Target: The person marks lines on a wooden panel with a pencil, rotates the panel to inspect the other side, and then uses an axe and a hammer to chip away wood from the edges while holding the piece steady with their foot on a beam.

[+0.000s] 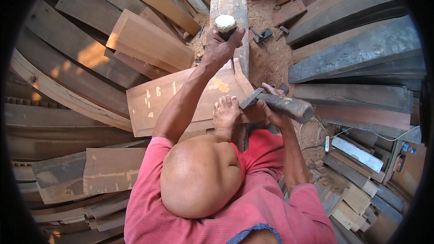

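Observation:
My left hand [220, 49] is closed round the handle of a chisel [225, 22] with a pale, battered top. Its thin blade points down at the right end of a flat reddish-brown board [181, 91], near a cut line; whether the tip touches cannot be made out. My right hand [275, 116] grips a hammer-like tool [291, 106] with a thick, round wooden part and a dark metal piece at its far end, low over the board's right corner. My bare foot [226, 112] presses on the board, and my bent knee [201, 176] rises close by.
Under the board runs a narrow wooden bench [228, 0]. Wood shavings [271, 63] cover the floor, with a dark metal tool [262, 36] lying there. Stacked planks [352, 54] crowd the right and more boards [153, 40] the left. A cable [316, 146] trails at right.

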Action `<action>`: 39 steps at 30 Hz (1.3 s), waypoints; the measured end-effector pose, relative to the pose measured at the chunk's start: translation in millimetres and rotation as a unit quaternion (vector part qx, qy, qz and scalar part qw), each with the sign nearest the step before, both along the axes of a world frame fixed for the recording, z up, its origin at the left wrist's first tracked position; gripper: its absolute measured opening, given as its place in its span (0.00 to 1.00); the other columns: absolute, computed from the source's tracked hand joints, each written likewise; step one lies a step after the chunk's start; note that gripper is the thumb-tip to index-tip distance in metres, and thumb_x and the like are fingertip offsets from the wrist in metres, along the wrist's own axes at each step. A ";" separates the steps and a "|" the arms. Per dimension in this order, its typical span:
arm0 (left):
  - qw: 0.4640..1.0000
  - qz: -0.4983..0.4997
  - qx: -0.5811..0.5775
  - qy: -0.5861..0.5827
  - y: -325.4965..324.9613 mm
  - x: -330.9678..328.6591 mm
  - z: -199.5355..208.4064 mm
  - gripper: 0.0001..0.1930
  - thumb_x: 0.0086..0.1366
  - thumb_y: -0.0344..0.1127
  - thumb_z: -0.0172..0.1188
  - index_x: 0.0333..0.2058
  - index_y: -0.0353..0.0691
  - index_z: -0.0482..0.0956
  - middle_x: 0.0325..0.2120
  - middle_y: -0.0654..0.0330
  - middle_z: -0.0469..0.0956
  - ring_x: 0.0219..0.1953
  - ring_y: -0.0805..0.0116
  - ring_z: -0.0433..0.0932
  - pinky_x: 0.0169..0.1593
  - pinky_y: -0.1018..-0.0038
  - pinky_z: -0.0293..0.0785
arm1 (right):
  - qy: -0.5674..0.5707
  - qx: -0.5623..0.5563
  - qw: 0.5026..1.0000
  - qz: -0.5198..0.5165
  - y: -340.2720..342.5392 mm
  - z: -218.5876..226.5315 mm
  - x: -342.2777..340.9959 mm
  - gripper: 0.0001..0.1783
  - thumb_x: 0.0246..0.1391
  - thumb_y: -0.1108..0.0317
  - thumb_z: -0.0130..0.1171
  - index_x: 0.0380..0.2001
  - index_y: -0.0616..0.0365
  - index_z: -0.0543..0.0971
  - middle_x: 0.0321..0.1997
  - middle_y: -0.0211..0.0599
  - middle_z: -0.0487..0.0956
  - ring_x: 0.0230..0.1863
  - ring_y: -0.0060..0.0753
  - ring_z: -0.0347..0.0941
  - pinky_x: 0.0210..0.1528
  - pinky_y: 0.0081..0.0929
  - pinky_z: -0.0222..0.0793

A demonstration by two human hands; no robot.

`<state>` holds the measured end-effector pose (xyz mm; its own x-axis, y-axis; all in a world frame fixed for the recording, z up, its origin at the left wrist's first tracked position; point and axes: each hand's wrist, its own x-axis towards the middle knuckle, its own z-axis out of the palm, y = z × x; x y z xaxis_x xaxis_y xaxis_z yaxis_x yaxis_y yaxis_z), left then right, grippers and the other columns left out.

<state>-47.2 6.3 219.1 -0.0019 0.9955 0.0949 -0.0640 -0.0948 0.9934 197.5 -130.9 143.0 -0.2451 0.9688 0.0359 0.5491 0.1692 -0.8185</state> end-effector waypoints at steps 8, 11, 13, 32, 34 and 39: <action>0.999 0.006 0.025 0.036 3.8 0.5 -27.0 0.06 0.67 0.33 0.67 0.37 0.40 0.79 0.30 0.67 0.81 0.33 0.78 0.80 0.37 0.77 0.80 | 0.494 -0.533 0.687 -0.017 -10.2 11.4 37.9 0.32 0.62 0.57 0.63 0.65 0.53 0.68 0.58 0.52 0.77 0.57 0.51 0.78 0.61 0.43 0.74; 0.998 0.005 0.045 0.052 3.7 -1.5 -31.0 0.06 0.67 0.31 0.67 0.37 0.40 0.78 0.29 0.67 0.80 0.33 0.78 0.80 0.36 0.77 0.79 | 0.623 -0.513 0.590 0.028 -35.9 5.4 42.3 0.31 0.64 0.56 0.58 0.66 0.55 0.67 0.59 0.61 0.74 0.57 0.61 0.77 0.63 0.51 0.73; 0.997 0.012 0.063 0.037 2.6 -1.6 -36.1 0.06 0.66 0.29 0.66 0.37 0.40 0.77 0.28 0.67 0.79 0.32 0.78 0.80 0.36 0.78 0.79 | 0.695 -0.516 0.501 0.007 -46.5 17.3 30.0 0.24 0.64 0.61 0.55 0.60 0.59 0.70 0.58 0.63 0.74 0.56 0.58 0.78 0.59 0.49 0.76; 0.978 0.024 0.151 0.144 9.7 -2.9 -71.1 0.09 0.60 0.29 0.70 0.34 0.37 0.77 0.26 0.65 0.78 0.29 0.78 0.76 0.36 0.78 0.75 | 0.414 0.118 0.902 -0.014 27.7 190.4 3.8 0.45 0.53 0.74 0.66 0.70 0.67 0.54 0.45 0.44 0.79 0.41 0.29 0.77 0.49 0.31 0.77; 0.984 0.024 0.123 0.128 10.6 -3.7 -73.8 0.10 0.58 0.32 0.71 0.33 0.36 0.78 0.26 0.60 0.79 0.30 0.74 0.78 0.36 0.75 0.76 | 0.390 0.095 0.916 0.008 28.4 198.3 0.9 0.38 0.54 0.76 0.65 0.66 0.67 0.61 0.39 0.42 0.79 0.39 0.30 0.78 0.47 0.34 0.78; 0.984 0.012 0.139 0.109 12.3 -4.8 -82.4 0.08 0.60 0.29 0.70 0.33 0.38 0.77 0.25 0.65 0.77 0.29 0.78 0.75 0.35 0.77 0.74 | 0.373 0.158 0.913 -0.036 21.8 185.9 -18.0 0.24 0.58 0.80 0.64 0.57 0.66 0.71 0.36 0.42 0.80 0.35 0.30 0.78 0.42 0.34 0.79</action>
<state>-51.9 18.6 136.7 0.0263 0.9307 0.3648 0.1533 -0.3644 0.9185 179.5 -109.1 328.9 0.0266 0.8938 0.4477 -0.1231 0.4473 -0.8859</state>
